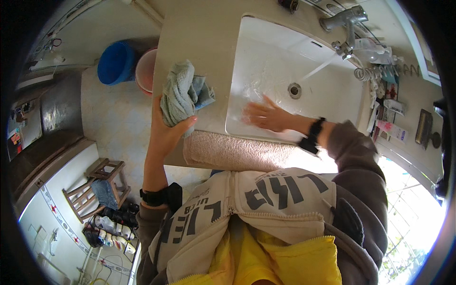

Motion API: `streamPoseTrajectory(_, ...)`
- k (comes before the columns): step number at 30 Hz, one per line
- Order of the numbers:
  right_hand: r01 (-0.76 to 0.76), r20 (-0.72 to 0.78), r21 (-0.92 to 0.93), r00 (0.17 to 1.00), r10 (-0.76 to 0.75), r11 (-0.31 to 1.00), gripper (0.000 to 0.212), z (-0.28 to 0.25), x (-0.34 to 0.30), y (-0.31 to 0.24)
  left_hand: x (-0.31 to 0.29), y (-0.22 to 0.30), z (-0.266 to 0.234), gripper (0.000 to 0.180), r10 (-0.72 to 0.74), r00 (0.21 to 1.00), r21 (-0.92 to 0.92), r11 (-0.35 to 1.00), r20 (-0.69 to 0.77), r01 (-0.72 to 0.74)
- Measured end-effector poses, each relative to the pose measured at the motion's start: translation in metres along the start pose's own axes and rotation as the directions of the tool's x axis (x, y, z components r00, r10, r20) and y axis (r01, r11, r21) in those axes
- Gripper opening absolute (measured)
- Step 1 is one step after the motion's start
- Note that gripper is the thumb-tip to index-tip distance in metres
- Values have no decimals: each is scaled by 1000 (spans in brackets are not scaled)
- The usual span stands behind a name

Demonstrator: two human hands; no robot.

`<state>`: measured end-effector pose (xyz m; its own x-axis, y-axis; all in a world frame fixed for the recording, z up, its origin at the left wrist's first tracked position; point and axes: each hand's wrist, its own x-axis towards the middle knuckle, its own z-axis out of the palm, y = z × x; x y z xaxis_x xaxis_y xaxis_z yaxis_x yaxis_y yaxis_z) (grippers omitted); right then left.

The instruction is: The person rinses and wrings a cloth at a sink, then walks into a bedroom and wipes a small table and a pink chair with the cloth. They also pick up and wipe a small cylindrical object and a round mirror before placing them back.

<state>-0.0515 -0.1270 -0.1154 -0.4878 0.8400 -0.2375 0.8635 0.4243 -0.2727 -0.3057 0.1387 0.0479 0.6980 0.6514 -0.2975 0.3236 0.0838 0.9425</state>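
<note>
My left hand (pixel 172 126) grips a bunched, pale grey-green cloth (pixel 178 92) at the left end of the counter, thumb across its near side. A blue folded piece of fabric (pixel 203 91) sticks out to the right of the cloth; whether it is a separate piece I cannot tell. Inside the white sink (pixel 280 40), my right hand (pixel 271 115) is spread flat over the near left part of the basin, its fingertips smeared by motion. Splashing water surrounds its fingers. From the chrome faucet (pixel 349 33) at the far right, a stream runs into the basin toward the round drain (pixel 294 90).
A pinkish towel (pixel 232 152) lies along the counter's front edge. On the floor at left stand a blue bucket (pixel 116 63) and a pink bucket (pixel 146 70). A wooden chair (pixel 102 187) is further back. Bottles and a coiled hose (pixel 365 74) crowd the right side.
</note>
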Motion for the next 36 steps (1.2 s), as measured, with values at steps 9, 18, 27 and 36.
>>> streamPoseTrajectory(9,-993,175,80,-70,982,-85,81,-1,-184,96,-2,3,0,78,-19,1000,-1,1000,-6,19)
streamPoseTrajectory(18,-303,316,907,949,3,293,28,-4,-52,30,2,4,-1,78,13,999,12,1000,29,-13)
streamPoseTrajectory(27,-948,434,176,318,843,267,50,-32,-148,107,0,-4,-1,75,48,999,-14,999,-23,-48)
streamPoseTrajectory(36,-788,-41,169,595,803,592,36,-130,-109,111,1,-9,6,77,216,972,279,943,-91,-183)
